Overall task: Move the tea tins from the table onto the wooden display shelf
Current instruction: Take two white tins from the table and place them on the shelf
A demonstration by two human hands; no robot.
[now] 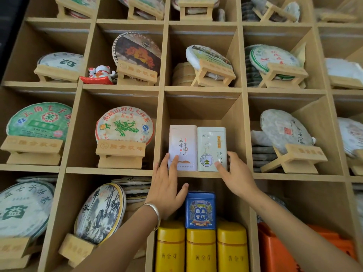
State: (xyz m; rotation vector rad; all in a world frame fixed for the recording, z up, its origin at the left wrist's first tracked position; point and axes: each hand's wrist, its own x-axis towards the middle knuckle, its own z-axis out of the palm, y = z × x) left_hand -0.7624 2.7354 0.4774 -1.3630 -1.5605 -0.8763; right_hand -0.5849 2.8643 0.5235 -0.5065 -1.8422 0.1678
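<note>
Two tall tea tins stand upright side by side in one compartment of the wooden display shelf (202,174): a pale pink tin (183,142) on the left and a pale green tin (211,144) on the right. My left hand (167,185) rests flat with spread fingers against the pink tin's lower front. My right hand (233,173) touches the green tin's lower right side with fingers apart. Neither hand wraps around a tin. In the compartment below, a blue tin (200,210) sits on top of three yellow tins (201,250).
Wrapped round tea cakes on small wooden stands fill the neighbouring compartments, such as one (123,124) to the left. A white and red cat figurine (100,74) sits above left. An orange box (282,250) lies in the compartment at lower right.
</note>
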